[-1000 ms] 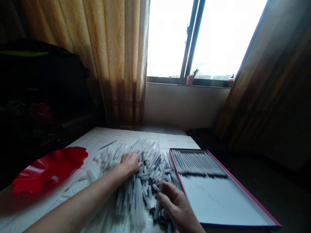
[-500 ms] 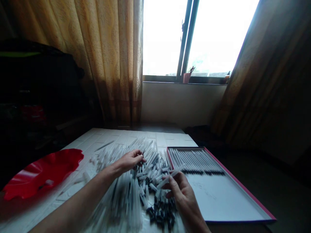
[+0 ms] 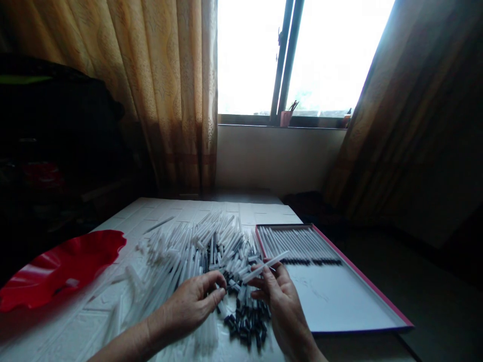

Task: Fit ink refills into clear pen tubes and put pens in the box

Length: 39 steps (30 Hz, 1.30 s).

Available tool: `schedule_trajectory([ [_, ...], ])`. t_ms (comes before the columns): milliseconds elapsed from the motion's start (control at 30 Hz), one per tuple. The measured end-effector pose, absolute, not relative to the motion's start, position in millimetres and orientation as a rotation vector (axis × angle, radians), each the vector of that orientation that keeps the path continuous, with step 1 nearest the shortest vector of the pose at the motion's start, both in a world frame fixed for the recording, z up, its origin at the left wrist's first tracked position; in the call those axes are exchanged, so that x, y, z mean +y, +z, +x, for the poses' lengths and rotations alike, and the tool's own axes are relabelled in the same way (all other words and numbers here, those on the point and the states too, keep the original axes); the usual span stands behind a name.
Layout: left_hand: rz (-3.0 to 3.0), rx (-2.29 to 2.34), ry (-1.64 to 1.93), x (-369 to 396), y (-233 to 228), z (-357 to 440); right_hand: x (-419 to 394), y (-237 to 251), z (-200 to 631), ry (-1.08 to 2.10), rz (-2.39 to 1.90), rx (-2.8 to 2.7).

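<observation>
My right hand (image 3: 284,296) pinches a translucent whitish pen barrel (image 3: 278,258), tilted up to the right; a second pale piece seems to cross it at the fingers. My left hand (image 3: 198,299) is closed, thumb and forefinger nearly together, over the near side of the pile; whatever lies between them is too small to make out. Beneath and beyond both hands spreads a heap of clear pen barrels and thin refills (image 3: 211,236). Black pen caps (image 3: 247,322) lie clustered between the hands, with short clear caps among them.
To the right, a shallow pink-edged box (image 3: 362,311) holds a row of pens (image 3: 290,241) with black ends along its far side. A red wavy-rimmed bowl (image 3: 75,256) stands at the left. Behind are patterned curtains (image 3: 169,90) and a window with a pink cup (image 3: 286,118) on its sill.
My left hand has come back from the middle of the pile, down towards me. A thin dark item showed at its fingertips before. My right hand still holds the barrel, nearly in place.
</observation>
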<state>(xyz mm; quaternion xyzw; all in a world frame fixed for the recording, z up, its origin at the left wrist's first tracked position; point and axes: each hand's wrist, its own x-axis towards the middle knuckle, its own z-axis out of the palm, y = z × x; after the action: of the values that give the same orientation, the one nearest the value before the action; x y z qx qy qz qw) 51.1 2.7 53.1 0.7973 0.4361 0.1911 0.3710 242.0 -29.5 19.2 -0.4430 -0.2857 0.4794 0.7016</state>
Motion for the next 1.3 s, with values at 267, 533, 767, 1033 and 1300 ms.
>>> schedule_trajectory([
  [267,2.095,1.119,0.432,2.5,52.5,55.3,-30.8,20.8,239.9,1.101,-0.993,-0.658],
  [533,2.168,1.221,0.389,2.9,66.0,68.3,-29.3,14.0,236.3,1.239,-0.941,-0.569],
  [767,2.281,1.304,0.177,15.1,90.5,77.4,-26.8,12.3,243.9,1.362,-0.901,-0.496],
  [1033,2.337,1.327,-0.070,30.7,107.0,95.1,-23.4,12.2,247.2,1.409,-0.895,-0.386],
  [1300,2.374,1.360,-0.212,37.2,117.4,108.1,-24.5,13.5,246.6,1.361,-0.877,-0.340],
])
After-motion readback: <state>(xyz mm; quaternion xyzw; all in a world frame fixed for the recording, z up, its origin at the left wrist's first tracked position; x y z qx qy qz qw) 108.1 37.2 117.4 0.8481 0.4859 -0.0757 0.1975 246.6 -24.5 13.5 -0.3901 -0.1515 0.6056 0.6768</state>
